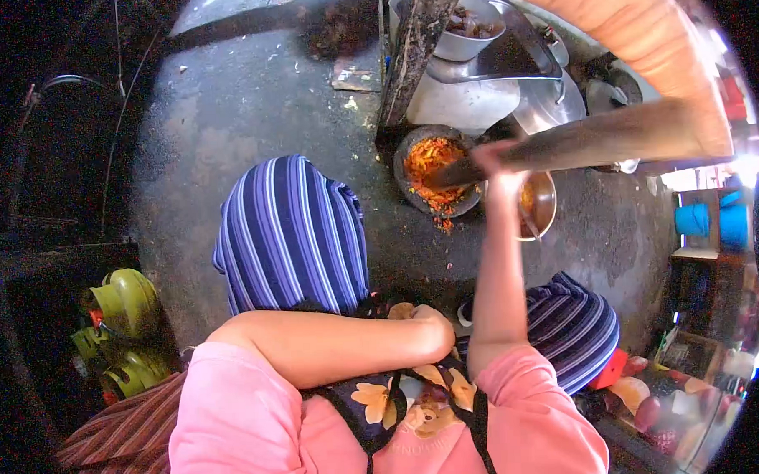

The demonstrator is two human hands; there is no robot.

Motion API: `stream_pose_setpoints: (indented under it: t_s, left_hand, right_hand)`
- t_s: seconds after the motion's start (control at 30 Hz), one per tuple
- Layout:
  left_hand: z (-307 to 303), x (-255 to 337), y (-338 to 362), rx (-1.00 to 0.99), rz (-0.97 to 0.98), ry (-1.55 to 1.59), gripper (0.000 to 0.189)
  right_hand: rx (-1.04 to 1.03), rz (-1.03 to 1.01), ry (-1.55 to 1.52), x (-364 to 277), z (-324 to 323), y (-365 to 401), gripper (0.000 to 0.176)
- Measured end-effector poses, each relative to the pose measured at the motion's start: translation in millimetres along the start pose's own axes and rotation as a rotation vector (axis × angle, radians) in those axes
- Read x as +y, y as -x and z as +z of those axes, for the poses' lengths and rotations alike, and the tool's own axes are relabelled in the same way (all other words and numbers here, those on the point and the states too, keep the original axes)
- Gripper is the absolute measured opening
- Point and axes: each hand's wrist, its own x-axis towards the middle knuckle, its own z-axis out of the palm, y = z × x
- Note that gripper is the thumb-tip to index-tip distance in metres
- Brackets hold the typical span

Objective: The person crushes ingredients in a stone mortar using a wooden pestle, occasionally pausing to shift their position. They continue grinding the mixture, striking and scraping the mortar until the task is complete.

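My right hand (pixel 497 159) is wrapped round a thick wooden pestle (pixel 585 142), which is tilted and slightly blurred. Its lower end rests in an orange-red chopped or crushed mixture (pixel 431 164) inside a dark stone mortar (pixel 409 197) on the floor. Some bits have spilled over the mortar's front edge. Just right of the mortar stands a metal bowl (pixel 547 206) with orange contents and a utensil handle, partly behind my right forearm. My left forearm lies across my lap, with my left hand (pixel 433 320) near my right thigh; its fingers are hidden.
Beyond the mortar stand a wooden post (pixel 415 56), a large metal pot lid (pixel 550 106) and a bowl of dark pieces (pixel 473 33). A large orange-brown shape (pixel 640 27) fills the upper right. Green gas cylinders (pixel 127 304) stand left, blue buckets (pixel 692 219) right.
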Motion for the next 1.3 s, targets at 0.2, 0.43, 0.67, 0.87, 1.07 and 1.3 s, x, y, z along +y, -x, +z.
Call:
stream_pose_setpoints:
  t_s: [0.2,0.43,0.67,0.87,1.07,1.3]
  left_hand:
    - [16.0,4.6,-31.8,-0.104,0.026,0.077,0.028]
    - [-6.3,1.4,14.3,0.008,-0.022,0.026,0.028]
    - [-0.6,8.5,10.1,0.035,-0.059,0.022,0.027]
    - [0.2,3.4,0.5,-0.018,-0.040,0.060,0.034]
    - [9.1,8.3,-26.9,-0.009,-0.063,0.069,0.025]
    - [-9.1,-7.6,29.4,-0.029,-0.030,0.127,0.029]
  right_hand:
    - [-0.067,-0.095,0.185,-8.0,-5.5,20.4,0.026]
    - [-0.186,-0.072,0.068,-77.4,-2.0,-5.3,0.021]
    - [-0.158,-0.012,0.038,0.9,-9.3,30.5,0.022]
    - [-0.257,-0.174,0.128,-95.2,1.9,0.7,0.021]
    - [-0.303,0.005,0.359,54.0,-28.0,17.4,0.023]
    - [-0.276,-0.189,0.165,-97.6,5.9,5.8,0.017]
